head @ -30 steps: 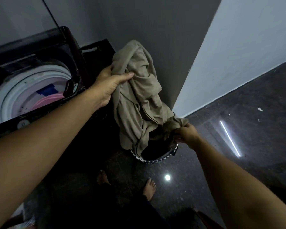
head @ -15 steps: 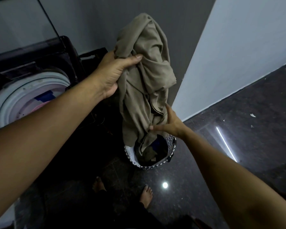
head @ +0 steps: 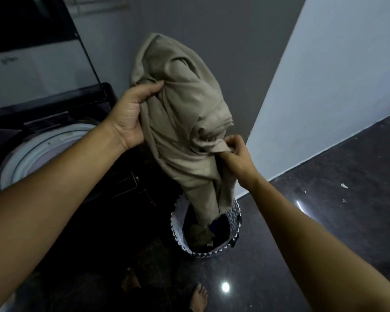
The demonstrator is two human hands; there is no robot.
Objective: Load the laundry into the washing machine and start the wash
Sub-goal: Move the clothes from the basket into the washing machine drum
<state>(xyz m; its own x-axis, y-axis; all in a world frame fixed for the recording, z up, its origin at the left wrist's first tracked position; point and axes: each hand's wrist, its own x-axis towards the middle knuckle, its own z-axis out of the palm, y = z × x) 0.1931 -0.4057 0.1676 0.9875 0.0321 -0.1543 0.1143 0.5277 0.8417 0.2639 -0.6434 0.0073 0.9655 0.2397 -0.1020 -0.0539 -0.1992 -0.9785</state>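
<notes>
Garment: khaki garment (head: 185, 122) is hanging bunched in the air between my two hands, in front of the grey wall (head: 212, 30), its lower end trailing down to the mouth of the laundry basket (head: 177, 230).
Left hand: my left hand (head: 131, 115) is gripping the upper part of the cloth, thumb pressing on the near side and fingers wrapping out of sight behind the folds.
Right hand: my right hand (head: 236, 154) is pinching a fold at the garment's right edge, fingertips pressed together on the fabric.
Basket: it is standing on the dark floor (head: 324, 210) just beside the washing machine (head: 54, 136), round, with a white lining and a zigzag-patterned rim.
Basket contents: more clothes (head: 203, 235) are lying inside, an olive piece and something dark; I cannot tell what else is in there.
Washer: it is sitting to my left with its lid (head: 32, 41) raised against the wall and its white drum ring (head: 27, 158) exposed.
Drum contents: my left forearm is covering most of the opening, so I cannot tell what it is holding.
Feet: my bare feet (head: 198, 298) are showing at the bottom of the frame, near the basket.
</notes>
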